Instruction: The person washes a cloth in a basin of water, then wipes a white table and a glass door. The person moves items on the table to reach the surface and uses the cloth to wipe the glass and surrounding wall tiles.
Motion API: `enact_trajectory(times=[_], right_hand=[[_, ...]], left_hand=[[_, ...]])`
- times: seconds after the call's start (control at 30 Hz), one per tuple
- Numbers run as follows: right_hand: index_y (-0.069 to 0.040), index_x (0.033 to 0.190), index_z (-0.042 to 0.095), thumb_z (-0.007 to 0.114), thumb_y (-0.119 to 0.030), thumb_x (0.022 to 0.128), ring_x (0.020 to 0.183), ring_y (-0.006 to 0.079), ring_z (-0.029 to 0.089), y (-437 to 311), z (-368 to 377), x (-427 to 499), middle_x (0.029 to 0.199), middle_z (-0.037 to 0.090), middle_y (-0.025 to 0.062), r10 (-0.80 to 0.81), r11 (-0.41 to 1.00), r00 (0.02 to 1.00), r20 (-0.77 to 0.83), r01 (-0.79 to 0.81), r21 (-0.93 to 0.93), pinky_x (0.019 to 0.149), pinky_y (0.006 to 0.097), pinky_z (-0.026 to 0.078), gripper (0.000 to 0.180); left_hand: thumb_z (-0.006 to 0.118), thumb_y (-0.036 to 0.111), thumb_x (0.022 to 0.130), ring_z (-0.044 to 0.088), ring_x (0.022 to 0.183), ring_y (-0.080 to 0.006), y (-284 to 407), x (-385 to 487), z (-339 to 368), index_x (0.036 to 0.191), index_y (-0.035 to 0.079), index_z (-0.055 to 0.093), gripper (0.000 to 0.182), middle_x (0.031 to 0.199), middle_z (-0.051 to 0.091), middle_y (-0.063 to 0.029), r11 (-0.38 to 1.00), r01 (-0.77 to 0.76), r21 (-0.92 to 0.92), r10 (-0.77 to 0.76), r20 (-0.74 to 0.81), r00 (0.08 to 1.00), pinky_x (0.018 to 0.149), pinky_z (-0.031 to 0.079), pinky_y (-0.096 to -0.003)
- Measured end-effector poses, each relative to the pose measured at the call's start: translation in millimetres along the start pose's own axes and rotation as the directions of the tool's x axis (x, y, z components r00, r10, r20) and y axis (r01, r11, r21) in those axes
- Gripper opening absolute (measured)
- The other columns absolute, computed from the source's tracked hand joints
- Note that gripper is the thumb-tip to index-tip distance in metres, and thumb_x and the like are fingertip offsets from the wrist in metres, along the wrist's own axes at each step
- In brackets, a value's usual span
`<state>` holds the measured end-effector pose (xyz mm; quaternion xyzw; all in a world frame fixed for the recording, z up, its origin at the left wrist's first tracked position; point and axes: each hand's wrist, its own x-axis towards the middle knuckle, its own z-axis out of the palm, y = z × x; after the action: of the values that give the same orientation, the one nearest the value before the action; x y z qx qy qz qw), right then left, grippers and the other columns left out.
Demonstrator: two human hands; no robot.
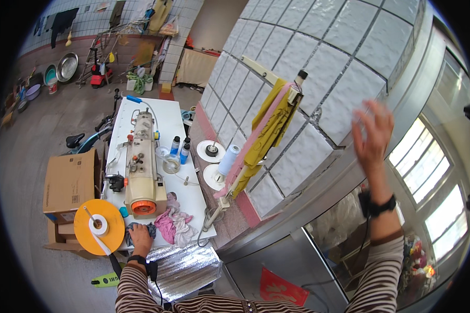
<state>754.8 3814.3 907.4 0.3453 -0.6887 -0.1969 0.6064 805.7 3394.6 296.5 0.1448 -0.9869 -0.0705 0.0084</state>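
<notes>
My left hand (141,236) rests on a dark crumpled cloth (150,230) at the near edge of a white table, by the handwheel end of a sewing machine (143,176). Whether its fingers grip the cloth cannot be told. My right hand (373,131) is raised at the right before the tiled wall, slightly blurred, fingers apart, holding nothing. Pink and whitish rags (174,225) lie right of my left hand. A yellow-green cloth (268,137) and a pink strip (254,137) hang on the thread stand. A blue thread cone (230,156) stands on a white disc.
An orange disc with a white roll (98,225) and a cardboard box (71,183) stand left of the table. Blue bottles (175,145) and a glass jar (171,164) are behind the machine. Silvery foil sheeting (186,264) lies below the table edge. A metal-framed glass door (325,266) is at the right.
</notes>
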Motion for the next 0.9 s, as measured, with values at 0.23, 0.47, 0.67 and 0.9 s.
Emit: enact_trajectory(times=[0.23,0.47,0.67,0.9], right_hand=[[-0.016,0.097,0.070,0.058,-0.012,0.088,0.120,0.0204,0.053,57.8,64.5,15.9,0.107,0.068,-0.0001,-0.001,1.000,0.972,-0.234,-0.005,-0.025,0.109,0.0377,0.026,0.015],[-0.016,0.099,0.071,0.054,-0.012,0.092,0.123,0.0190,0.052,58.2,65.7,11.8,0.108,0.069,-0.0029,-0.003,1.000,0.969,-0.245,0.009,0.023,0.110,0.0379,0.023,0.019],[-0.017,0.098,0.071,0.057,-0.015,0.091,0.122,0.0178,0.052,51.7,61.7,14.3,0.107,0.070,-0.0033,-0.006,1.000,0.962,-0.272,0.006,0.000,0.110,0.0364,0.023,0.015],[-0.010,0.083,0.067,0.063,-0.010,0.079,0.110,0.0278,0.057,42.2,58.3,17.1,0.089,0.066,0.0043,0.077,0.996,0.951,-0.301,-0.062,0.058,0.106,0.0484,0.031,0.005]], left_hand=[[0.078,0.024,0.065,0.051,0.095,-0.0361,10.9,-51.0,-25.9,0.095,0.003,0.058,0.042,0.097,0.058,-0.0164,0.890,-0.063,-0.451,-0.073,-0.280,0.957,0.081,0.039,-0.0478],[0.074,0.019,0.075,0.055,0.093,-0.0278,73.7,-75.2,-110.2,0.109,-0.005,0.053,0.046,0.098,0.056,-0.0140,0.394,-0.244,-0.886,-0.151,-0.324,0.934,0.085,0.045,-0.0373],[0.070,0.013,0.086,0.058,0.100,-0.0129,186.8,-74.1,-205.1,0.123,-0.003,0.050,0.045,0.112,0.060,-0.0048,-0.283,-0.142,-0.949,0.190,-0.200,0.961,0.090,0.047,-0.0273],[0.066,0.007,0.088,0.057,0.109,-0.0161,306.6,-49.7,-306.7,0.131,-0.006,0.046,0.049,0.121,0.059,-0.0100,-0.455,-0.430,-0.780,0.266,-0.580,0.770,0.096,0.044,-0.0303]])
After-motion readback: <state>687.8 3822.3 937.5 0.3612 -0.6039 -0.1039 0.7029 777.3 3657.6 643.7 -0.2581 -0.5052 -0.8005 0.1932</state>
